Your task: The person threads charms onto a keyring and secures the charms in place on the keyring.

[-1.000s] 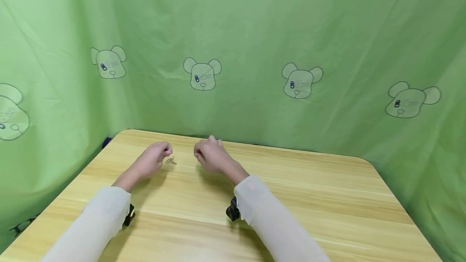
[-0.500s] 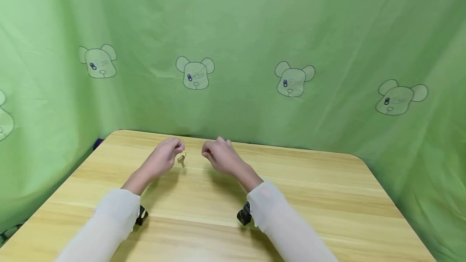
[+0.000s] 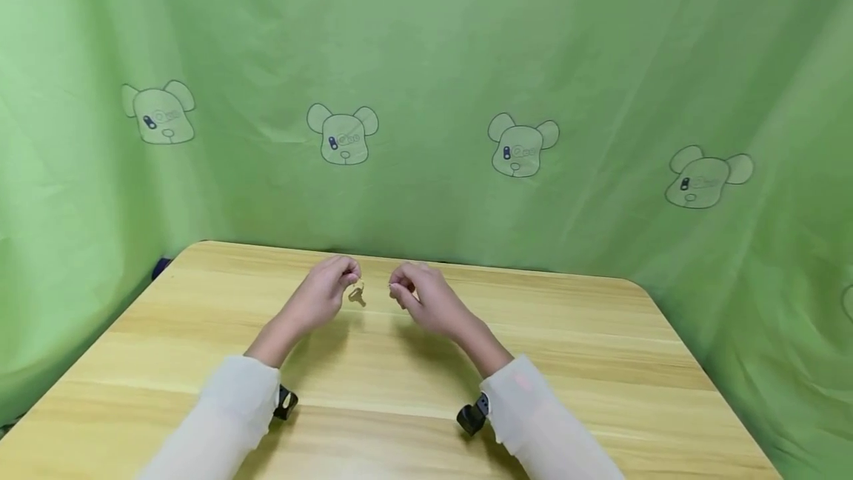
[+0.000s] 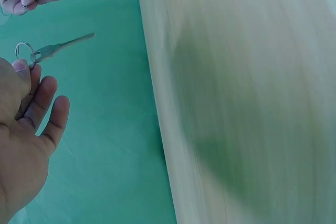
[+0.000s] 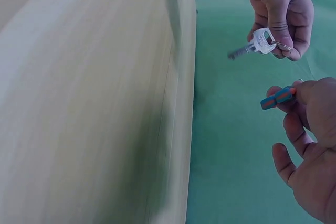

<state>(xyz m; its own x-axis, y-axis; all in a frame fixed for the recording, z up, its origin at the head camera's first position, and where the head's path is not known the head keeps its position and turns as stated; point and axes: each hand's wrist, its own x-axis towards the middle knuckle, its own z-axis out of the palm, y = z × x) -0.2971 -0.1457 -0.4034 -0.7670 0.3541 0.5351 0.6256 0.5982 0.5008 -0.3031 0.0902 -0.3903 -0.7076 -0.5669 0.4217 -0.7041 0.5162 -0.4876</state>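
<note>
My left hand (image 3: 323,295) pinches a split key ring (image 4: 19,51) between thumb and forefinger, above the table's far part. From that ring hangs a metal key (image 3: 358,296); the right wrist view shows its pale head (image 5: 261,41) beside the left thumb. Facing it, a short gap away, my right hand (image 3: 429,301) pinches a small orange and blue trinket (image 5: 278,98). A tiny metal loop (image 5: 300,81) shows near the trinket's end by the fingers. The trinket and the key ring are apart. In the head view the right fingers mostly hide the trinket.
Both hands are over a light wooden table (image 3: 373,369) with rounded corners. Green cloth (image 3: 426,58) printed with bear heads hangs behind and at both sides. A black wrist camera (image 3: 285,402) sits under the left cuff, another (image 3: 472,415) under the right.
Both hands have shifted right in the head view, along with a slight turn of the camera. The left hand has come closer to the right, and the hanging key has swung and turned.
</note>
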